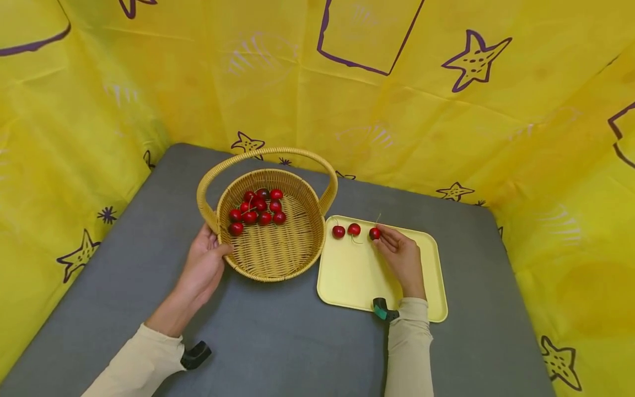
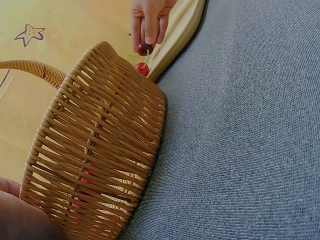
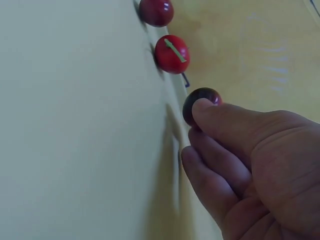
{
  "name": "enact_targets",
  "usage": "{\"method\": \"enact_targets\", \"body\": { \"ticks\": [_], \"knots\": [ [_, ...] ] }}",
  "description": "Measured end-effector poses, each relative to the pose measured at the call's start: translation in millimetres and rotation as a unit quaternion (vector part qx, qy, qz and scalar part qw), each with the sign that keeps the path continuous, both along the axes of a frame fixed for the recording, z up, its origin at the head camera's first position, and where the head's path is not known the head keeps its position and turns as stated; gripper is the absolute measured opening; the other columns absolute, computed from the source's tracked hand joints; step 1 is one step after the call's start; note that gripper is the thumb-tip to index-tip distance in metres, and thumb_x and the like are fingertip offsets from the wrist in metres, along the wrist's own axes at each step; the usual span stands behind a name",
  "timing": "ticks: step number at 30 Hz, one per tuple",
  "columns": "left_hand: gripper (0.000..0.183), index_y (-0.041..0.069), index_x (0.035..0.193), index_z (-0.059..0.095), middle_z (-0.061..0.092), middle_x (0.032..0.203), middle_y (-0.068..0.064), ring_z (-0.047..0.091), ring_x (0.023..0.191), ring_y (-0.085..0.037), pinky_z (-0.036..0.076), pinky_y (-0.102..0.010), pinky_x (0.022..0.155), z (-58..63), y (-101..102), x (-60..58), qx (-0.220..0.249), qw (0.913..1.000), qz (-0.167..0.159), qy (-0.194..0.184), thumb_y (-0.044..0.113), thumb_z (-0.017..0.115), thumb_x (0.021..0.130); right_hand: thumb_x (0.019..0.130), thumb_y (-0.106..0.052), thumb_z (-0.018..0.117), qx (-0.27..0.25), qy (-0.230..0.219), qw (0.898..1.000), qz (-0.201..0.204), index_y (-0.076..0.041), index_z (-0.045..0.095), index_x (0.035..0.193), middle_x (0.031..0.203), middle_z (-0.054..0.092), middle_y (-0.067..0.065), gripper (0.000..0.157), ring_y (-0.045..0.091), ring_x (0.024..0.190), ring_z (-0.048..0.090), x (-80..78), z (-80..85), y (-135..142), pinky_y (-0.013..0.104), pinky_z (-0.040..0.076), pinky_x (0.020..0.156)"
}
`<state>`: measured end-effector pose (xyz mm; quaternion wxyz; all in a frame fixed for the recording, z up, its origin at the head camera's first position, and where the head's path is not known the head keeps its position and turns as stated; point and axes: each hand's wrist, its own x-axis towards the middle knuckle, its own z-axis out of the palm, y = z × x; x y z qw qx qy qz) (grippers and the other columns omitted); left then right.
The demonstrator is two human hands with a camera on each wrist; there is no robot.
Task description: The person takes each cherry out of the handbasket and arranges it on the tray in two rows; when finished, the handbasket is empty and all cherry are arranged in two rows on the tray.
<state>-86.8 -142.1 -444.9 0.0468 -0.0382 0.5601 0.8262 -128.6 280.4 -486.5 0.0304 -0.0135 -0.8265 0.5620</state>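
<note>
My left hand (image 1: 202, 266) grips the near-left rim of a round wicker basket (image 1: 273, 256), thumb over the edge, below the foot of its tall arched handle (image 1: 275, 150). Several dark red cherries (image 1: 260, 204) lie bunched in the basket's left and far part. To the right, over a pale yellow tray (image 1: 344, 284), my right hand (image 1: 404, 263) pinches a dark cherry (image 3: 190, 106) between thumb and fingers. Two more cherries lie in the tray's far-left part: a darker one (image 1: 338, 232) and a brighter red one (image 3: 172, 55) with a green stem.
The tray stands right beside the basket on a grey cloth-covered table (image 1: 288, 336). Behind and at both sides hangs a yellow curtain (image 1: 278, 99) printed with starfish and fish. Each sleeve has a black device at the cuff, such as the left one (image 1: 195, 355).
</note>
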Motion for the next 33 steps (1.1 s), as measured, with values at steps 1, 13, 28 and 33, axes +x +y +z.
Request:
{"method": "enact_targets", "body": {
  "ticks": [1,13,28,33],
  "knots": [
    [0.093,0.009,0.170,-0.001,0.007,0.176,-0.014,0.006,0.161,-0.024,0.011,-0.038,0.131,0.3,0,0.0,0.000,1.0000,0.000,-0.001,-0.024,0.035,0.092,0.095,-0.001,0.077,0.000,0.000,1.000,0.000,0.001,0.069,0.137,0.138,0.068,0.020,0.043,0.033,0.128,0.065,-0.3,-0.9,0,0.017,0.053,0.093],
    [0.092,0.008,0.170,0.000,0.008,0.175,-0.015,0.007,0.161,-0.025,0.011,-0.038,0.131,1.2,-1,0.9,0.002,1.0000,0.002,-0.005,-0.024,0.035,0.092,0.096,-0.002,0.075,0.039,-0.008,0.999,0.006,0.001,0.067,0.140,0.140,0.066,0.021,0.045,0.035,0.130,0.064,-0.4,4.3,-6,0.023,0.053,0.098],
    [0.091,0.008,0.170,0.000,0.010,0.176,-0.015,0.009,0.161,-0.025,0.012,-0.039,0.131,0.8,0,-0.8,-0.003,1.0000,0.002,-0.004,-0.024,0.035,0.093,0.098,-0.007,0.075,0.076,-0.012,0.997,-0.002,-0.002,0.068,0.141,0.141,0.067,0.017,0.043,0.032,0.130,0.064,2.3,9.3,-8,0.030,0.053,0.100],
    [0.090,0.007,0.170,0.000,0.010,0.176,-0.015,0.009,0.161,-0.025,0.011,-0.040,0.131,0.4,0,-1.9,-0.006,1.0000,0.003,-0.001,-0.023,0.035,0.093,0.098,-0.009,0.076,0.096,0.005,0.995,-0.021,-0.004,0.069,0.140,0.139,0.068,0.016,0.042,0.031,0.128,0.066,2.8,20.7,-8,0.022,0.054,0.095]
  ]
}}
